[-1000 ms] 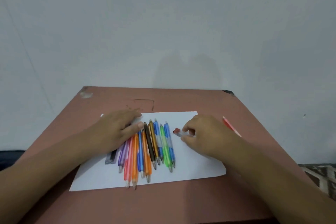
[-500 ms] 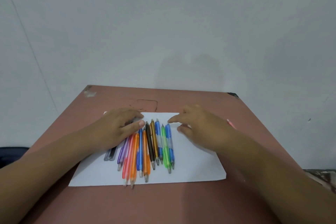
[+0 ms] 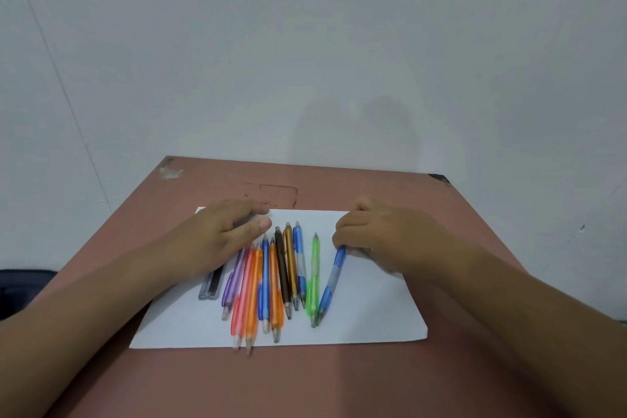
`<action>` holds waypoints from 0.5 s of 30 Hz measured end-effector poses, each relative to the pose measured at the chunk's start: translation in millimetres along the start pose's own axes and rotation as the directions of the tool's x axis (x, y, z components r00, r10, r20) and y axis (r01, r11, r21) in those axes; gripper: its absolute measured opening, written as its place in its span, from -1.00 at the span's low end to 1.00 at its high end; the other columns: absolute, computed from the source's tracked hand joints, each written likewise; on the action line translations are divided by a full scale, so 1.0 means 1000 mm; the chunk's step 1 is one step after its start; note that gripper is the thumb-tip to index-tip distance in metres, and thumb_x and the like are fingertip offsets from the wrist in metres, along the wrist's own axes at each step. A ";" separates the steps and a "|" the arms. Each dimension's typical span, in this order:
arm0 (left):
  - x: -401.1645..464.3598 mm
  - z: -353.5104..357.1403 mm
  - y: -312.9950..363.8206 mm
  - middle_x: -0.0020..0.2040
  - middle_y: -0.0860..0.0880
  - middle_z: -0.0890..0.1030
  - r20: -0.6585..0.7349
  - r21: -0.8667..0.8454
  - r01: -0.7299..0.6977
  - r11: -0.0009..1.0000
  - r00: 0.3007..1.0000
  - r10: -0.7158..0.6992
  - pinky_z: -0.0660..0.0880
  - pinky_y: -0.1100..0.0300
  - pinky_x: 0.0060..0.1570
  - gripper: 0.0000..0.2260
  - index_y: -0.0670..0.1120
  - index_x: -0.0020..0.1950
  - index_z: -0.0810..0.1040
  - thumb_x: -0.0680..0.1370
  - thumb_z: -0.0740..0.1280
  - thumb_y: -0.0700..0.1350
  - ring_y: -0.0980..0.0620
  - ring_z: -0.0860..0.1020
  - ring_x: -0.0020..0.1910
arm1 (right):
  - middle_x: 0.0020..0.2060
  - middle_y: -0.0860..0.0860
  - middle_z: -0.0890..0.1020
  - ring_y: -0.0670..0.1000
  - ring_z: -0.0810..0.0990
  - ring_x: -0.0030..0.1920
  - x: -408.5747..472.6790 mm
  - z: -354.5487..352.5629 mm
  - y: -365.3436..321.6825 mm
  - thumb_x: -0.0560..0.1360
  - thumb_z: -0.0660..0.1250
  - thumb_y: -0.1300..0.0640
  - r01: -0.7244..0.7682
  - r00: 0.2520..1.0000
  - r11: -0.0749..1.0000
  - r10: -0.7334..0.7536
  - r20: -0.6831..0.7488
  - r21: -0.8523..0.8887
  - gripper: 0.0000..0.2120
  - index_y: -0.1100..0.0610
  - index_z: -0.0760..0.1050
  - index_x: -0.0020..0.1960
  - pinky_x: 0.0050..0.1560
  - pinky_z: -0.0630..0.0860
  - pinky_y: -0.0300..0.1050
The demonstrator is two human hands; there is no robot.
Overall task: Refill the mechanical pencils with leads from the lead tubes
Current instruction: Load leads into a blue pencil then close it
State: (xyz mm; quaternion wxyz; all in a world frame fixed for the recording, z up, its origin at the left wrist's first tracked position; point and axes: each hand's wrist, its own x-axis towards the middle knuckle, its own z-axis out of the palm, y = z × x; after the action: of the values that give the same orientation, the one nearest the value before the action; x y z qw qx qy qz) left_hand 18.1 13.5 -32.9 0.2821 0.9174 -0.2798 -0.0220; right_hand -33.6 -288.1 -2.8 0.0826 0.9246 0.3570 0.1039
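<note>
Several coloured mechanical pencils (image 3: 271, 282) lie side by side on a white sheet of paper (image 3: 366, 316), tips toward me. My left hand (image 3: 217, 241) rests flat on the upper ends of the purple, pink and orange ones. Grey and black lead tubes (image 3: 212, 283) lie under its heel at the left. My right hand (image 3: 380, 237) pinches the top end of a blue pencil (image 3: 330, 282), which lies slanted away from the row, next to a green pencil (image 3: 314, 278).
The paper lies on a reddish-brown table (image 3: 305, 380) set against a pale wall (image 3: 305, 44). The table's far corners are chipped. A dark object (image 3: 20, 288) shows beyond the table's left edge.
My right hand let go of a red-capped piece, reached to the row and took the rightmost blue pencil, pulling its top end out to the right. The left hand stayed put.
</note>
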 end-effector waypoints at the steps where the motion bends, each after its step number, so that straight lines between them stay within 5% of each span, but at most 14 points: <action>1: -0.001 -0.002 0.002 0.15 0.32 0.56 -0.016 -0.055 0.016 0.998 1.000 -0.017 0.49 0.18 0.14 -0.36 0.28 0.32 0.46 0.42 -0.01 0.56 0.33 0.53 0.11 | -0.02 -0.20 0.64 -0.01 0.51 -0.02 -0.004 -0.001 0.004 0.51 0.46 0.17 -0.018 1.000 1.000 0.018 0.001 0.010 -0.78 -0.07 0.60 0.10 -0.18 0.27 -0.25; 3: -0.001 -0.005 0.007 0.05 0.27 0.63 -0.039 -0.184 0.053 0.982 0.997 -0.061 0.56 0.15 0.06 -0.40 0.29 0.24 0.51 0.41 0.03 0.56 0.30 0.60 0.05 | 0.02 -0.20 0.58 -0.05 0.47 0.05 -0.008 -0.009 0.007 0.48 0.38 0.21 -0.094 0.995 0.995 0.093 0.024 0.041 -0.66 -0.13 0.52 0.17 -0.16 0.43 -0.18; 5: 0.002 -0.010 0.015 0.11 0.31 0.63 -0.079 -0.269 0.054 0.962 0.994 -0.078 0.52 0.13 0.19 -0.37 0.31 0.22 0.53 0.38 0.03 0.61 0.32 0.57 0.12 | -0.02 -0.16 0.54 -0.14 0.45 -0.04 -0.010 -0.024 0.008 0.57 0.27 0.17 -0.223 0.974 0.967 0.227 -0.020 0.119 -0.75 -0.13 0.52 0.15 -0.05 0.43 -0.32; 8: 0.007 -0.019 0.041 0.00 0.48 0.57 -0.124 -0.316 0.006 0.949 0.991 -0.048 0.43 0.47 0.10 -0.60 0.29 0.18 0.53 0.52 0.10 0.44 0.55 0.48 0.03 | -0.13 -0.15 0.51 -0.19 0.41 -0.10 -0.005 -0.039 0.004 0.64 0.18 0.23 -0.359 0.914 0.910 0.388 -0.122 0.206 -0.75 -0.09 0.53 0.08 -0.07 0.33 -0.40; 10: 0.015 -0.026 0.060 -0.03 0.41 0.57 -0.133 -0.280 -0.036 0.959 0.991 -0.002 0.39 0.60 -0.16 -0.76 0.25 0.19 0.53 0.59 0.20 0.23 0.59 0.47 -0.06 | -0.10 -0.12 0.53 -0.14 0.42 -0.07 0.007 -0.036 0.004 0.67 0.17 0.20 -0.381 0.884 0.854 0.448 -0.129 0.353 -0.79 -0.03 0.54 0.08 -0.06 0.36 -0.27; 15: 0.039 -0.025 0.072 -0.09 0.21 0.59 -0.187 0.029 -0.052 0.998 0.981 0.056 0.35 0.58 -0.22 -0.77 0.15 0.24 0.61 0.59 0.37 0.05 0.29 0.52 -0.14 | -0.15 -0.13 0.62 -0.13 0.55 -0.09 0.041 -0.018 -0.002 0.61 0.35 0.16 -0.324 0.798 0.715 0.558 -0.227 0.619 -0.90 0.05 0.64 0.02 -0.08 0.47 -0.27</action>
State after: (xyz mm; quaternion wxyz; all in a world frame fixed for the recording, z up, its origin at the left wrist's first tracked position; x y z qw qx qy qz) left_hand 19.3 -43.7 31.0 0.2965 0.9108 -0.2770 0.0757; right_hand -9.9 -257.3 19.6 -0.2896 0.9251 0.1436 0.1994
